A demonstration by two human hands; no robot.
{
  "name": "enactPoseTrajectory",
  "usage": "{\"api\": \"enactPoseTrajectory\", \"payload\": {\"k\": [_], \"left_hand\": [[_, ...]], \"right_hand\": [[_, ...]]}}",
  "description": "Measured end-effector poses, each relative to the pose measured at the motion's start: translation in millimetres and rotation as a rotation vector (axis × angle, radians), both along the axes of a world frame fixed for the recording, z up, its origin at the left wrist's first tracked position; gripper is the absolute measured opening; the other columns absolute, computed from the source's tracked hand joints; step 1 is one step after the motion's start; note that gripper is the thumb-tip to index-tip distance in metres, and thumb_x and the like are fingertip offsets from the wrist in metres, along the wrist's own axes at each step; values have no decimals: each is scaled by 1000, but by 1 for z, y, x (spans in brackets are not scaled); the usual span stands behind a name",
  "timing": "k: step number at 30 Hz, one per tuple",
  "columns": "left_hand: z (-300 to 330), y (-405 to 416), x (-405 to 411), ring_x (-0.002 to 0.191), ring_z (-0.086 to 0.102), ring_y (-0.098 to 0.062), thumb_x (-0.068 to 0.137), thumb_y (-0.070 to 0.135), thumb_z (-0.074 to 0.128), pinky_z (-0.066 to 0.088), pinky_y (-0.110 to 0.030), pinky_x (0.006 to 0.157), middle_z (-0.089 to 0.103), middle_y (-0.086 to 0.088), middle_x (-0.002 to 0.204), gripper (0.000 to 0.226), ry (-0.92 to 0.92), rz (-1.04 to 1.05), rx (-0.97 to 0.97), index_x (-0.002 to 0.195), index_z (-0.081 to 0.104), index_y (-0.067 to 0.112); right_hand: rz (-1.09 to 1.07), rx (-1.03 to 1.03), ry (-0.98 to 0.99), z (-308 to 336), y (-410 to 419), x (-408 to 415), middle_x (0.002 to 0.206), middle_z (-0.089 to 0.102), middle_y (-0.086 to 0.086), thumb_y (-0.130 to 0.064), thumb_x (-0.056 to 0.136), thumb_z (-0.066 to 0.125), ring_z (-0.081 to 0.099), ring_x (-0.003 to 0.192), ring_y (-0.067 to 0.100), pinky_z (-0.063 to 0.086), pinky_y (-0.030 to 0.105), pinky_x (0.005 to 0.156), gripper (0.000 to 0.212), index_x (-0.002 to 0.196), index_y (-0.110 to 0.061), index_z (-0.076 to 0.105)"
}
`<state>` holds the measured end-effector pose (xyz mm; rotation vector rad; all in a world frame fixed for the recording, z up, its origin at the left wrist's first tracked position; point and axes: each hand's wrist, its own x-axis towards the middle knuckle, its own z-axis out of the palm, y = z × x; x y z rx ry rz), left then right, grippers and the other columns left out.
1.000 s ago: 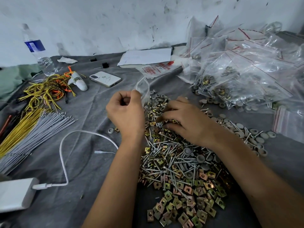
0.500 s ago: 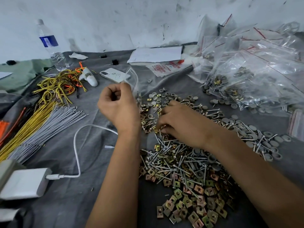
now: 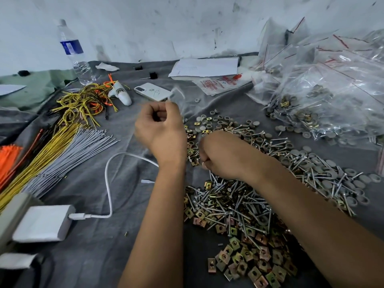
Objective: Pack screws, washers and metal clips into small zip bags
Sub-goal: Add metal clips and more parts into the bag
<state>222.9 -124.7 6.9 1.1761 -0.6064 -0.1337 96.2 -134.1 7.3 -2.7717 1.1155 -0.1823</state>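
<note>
my right hand [image 3: 218, 156] has closed into the screws [image 3: 232, 196] since a moment ago; left hand [image 3: 161, 129] still pinches the zip bag [image 3: 180, 100], ready for filling

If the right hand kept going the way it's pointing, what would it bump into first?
The right hand points left, toward the left hand. It would probably first meet the metal clips lying between them, then the left wrist. Depth is hard to judge here.
</note>
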Motion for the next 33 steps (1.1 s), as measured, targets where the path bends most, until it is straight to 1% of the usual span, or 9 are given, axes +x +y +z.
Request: {"api": "enactPoseTrajectory", "payload": {"k": [2, 4, 8, 11, 13, 18, 23, 27, 33], "left_hand": [[-4, -2, -3, 54, 44, -3, 88, 7, 65, 37, -24, 59, 53, 11, 60, 29, -108, -79, 122, 66, 56, 24], [-9, -3, -10, 54, 47, -2, 90, 5, 65, 39, -24, 58, 55, 11, 61, 30, -256, -165, 244, 70, 56, 25], [-16, -2, -34, 55, 58, -16, 90, -4, 58, 44, -30, 52, 63, 1, 66, 22, -548, -401, 357, 100, 63, 16], [-17, -1, -47, 62, 54, -1, 89, -3, 58, 38, -14, 61, 70, 5, 77, 29, -717, -497, 390, 97, 79, 15], [-17, 1, -53, 72, 61, -3, 88, 0, 61, 41, -13, 67, 75, 2, 86, 27, -728, -551, 425, 96, 83, 14], [-16, 5, -52, 71, 61, -7, 83, 9, 78, 45, -13, 66, 70, 0, 86, 15, -854, -612, 400, 97, 82, 13], [-17, 5, -47, 69, 60, -18, 79, 7, 80, 50, -37, 67, 65, -5, 79, 11, -1016, -579, 379, 89, 80, 8], [-17, 5, -48, 67, 58, -17, 75, 4, 78, 49, -36, 63, 64, -4, 75, 9, -1049, -594, 373, 83, 78, 7], [-16, 6, -49, 66, 61, -19, 75, 5, 80, 52, -35, 63, 67, -4, 73, 8, -1117, -633, 354, 83, 80, 7]], "right_hand": [[-45, 68, -126, 0, -5, -13, 89, 70, 1, -10, 92, 70, 68, 84, 17, 54, 31, 76, 4, 93, -14, 68], [-95, 130, -286, 2, -12, -34, 95, 71, -5, -13, 89, 76, 67, 87, 9, 51, 22, 75, 14, 101, -20, 72], [-203, 207, -608, 2, -22, -74, 88, 75, -13, -17, 86, 80, 70, 81, 0, 53, 20, 77, 21, 97, -35, 76], [-301, 330, -892, -5, -26, -87, 80, 77, -7, -11, 86, 79, 73, 71, 6, 54, 17, 62, 18, 91, -28, 74], [-359, 389, -998, -10, -26, -89, 76, 77, -1, -7, 87, 77, 72, 66, 13, 56, 23, 58, 14, 89, -20, 73], [-357, 374, -942, -15, -28, -91, 77, 77, -8, -10, 84, 81, 72, 69, 4, 52, 14, 59, 17, 82, -26, 74], [-340, 387, -932, -16, -30, -96, 78, 77, -3, -11, 81, 84, 75, 75, 11, 57, 22, 67, 16, 80, -25, 76], [-328, 415, -890, -13, -31, -99, 77, 77, -1, -9, 78, 86, 74, 72, 10, 56, 19, 62, 16, 78, -22, 76], [-268, 449, -829, -8, -32, -107, 76, 77, 6, -8, 75, 86, 75, 74, 22, 61, 31, 71, 13, 80, -14, 76]]}}
